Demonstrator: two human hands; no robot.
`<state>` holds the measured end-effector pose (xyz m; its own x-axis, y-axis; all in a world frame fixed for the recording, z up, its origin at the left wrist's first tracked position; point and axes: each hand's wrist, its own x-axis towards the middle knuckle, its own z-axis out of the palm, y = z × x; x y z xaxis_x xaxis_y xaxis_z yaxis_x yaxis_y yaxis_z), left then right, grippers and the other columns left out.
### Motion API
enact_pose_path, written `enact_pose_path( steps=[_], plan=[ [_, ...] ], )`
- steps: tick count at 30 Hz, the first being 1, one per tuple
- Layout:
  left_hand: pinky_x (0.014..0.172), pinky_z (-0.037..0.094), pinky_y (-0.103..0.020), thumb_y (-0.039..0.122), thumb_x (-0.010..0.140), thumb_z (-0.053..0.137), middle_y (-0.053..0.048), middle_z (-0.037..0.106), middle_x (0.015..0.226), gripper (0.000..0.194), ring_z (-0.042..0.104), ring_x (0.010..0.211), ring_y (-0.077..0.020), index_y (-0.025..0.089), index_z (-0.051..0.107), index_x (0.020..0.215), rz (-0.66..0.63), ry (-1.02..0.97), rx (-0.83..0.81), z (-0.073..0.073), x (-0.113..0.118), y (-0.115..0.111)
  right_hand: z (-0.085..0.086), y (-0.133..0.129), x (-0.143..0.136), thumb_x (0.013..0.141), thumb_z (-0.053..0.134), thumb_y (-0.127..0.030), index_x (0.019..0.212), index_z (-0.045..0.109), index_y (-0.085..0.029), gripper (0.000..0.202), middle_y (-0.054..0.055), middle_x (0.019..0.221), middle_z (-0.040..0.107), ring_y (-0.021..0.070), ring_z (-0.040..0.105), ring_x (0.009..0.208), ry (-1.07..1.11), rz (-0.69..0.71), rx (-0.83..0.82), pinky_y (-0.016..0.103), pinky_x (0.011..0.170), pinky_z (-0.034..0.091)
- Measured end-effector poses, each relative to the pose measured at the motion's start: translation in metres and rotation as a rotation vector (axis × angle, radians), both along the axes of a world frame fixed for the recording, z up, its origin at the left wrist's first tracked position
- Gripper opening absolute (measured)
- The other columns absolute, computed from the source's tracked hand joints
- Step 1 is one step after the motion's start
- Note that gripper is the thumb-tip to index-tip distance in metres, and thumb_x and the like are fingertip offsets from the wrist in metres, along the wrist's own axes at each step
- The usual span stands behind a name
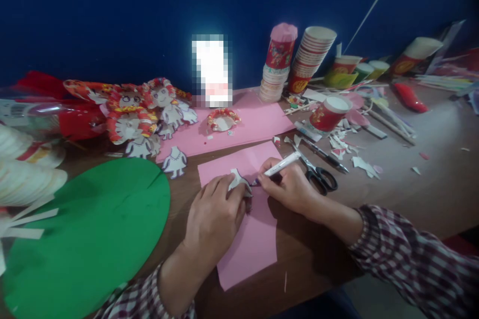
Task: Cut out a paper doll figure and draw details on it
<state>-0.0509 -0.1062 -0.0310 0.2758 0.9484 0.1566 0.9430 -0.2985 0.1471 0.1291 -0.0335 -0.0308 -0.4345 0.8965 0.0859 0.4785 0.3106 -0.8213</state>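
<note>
A white marker [280, 163] is gripped in my right hand [294, 187], its tip at the edge of a small white paper cutout [239, 182]. Over that cutout lies my left hand [215, 209], its fingers pressing it down on a pink sheet [249, 249]. A dark outline runs along the part of the cutout that shows; the rest is under the fingers. Another outlined dress-shaped cutout [175, 162] lies to the left of the sheet.
Black-handled scissors [322, 179] and a dark pen [325, 156] lie right of my right hand, near paper scraps [364, 165]. A red cup [329, 113] and cup stacks [314, 50] stand behind. Left are a green oval [97, 234] and decorated paper figures [130, 99].
</note>
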Motion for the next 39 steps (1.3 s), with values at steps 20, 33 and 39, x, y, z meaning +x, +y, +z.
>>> enact_pose_path(
  steps=[20,33,39],
  plan=[
    [0.083,0.051,-0.046,0.021,0.086,0.052,-0.010,0.059,0.120,0.025,0.054,0.109,-0.0291,0.022,0.060,0.110,0.001,0.001,-0.005,0.0005,0.0005,0.0011,0.0022,-0.0012,-0.0004,0.079,0.056,-0.024,0.072,0.057,-0.016,0.010,-0.004,0.053,0.050,0.0086,0.042,0.047,0.033,-0.024,-0.054,0.020,0.046,0.032],
    [0.085,0.051,-0.046,0.021,0.086,0.052,-0.010,0.059,0.119,0.026,0.053,0.110,-0.0290,0.021,0.059,0.110,-0.003,0.000,-0.003,0.0001,-0.0001,0.0012,0.0006,-0.0006,-0.0001,0.078,0.056,-0.020,0.072,0.056,-0.016,0.007,-0.003,0.055,0.052,0.0088,0.045,0.049,0.066,0.020,-0.050,0.020,0.048,0.035],
    [0.085,0.050,-0.046,0.021,0.086,0.051,-0.009,0.059,0.120,0.025,0.053,0.110,-0.0290,0.021,0.059,0.110,0.002,-0.005,-0.008,0.0008,0.0002,0.0011,0.0003,-0.0001,-0.0001,0.077,0.056,-0.019,0.072,0.056,-0.016,0.006,-0.004,0.056,0.052,0.0084,0.046,0.050,0.067,0.031,-0.026,0.019,0.049,0.035]
  ],
)
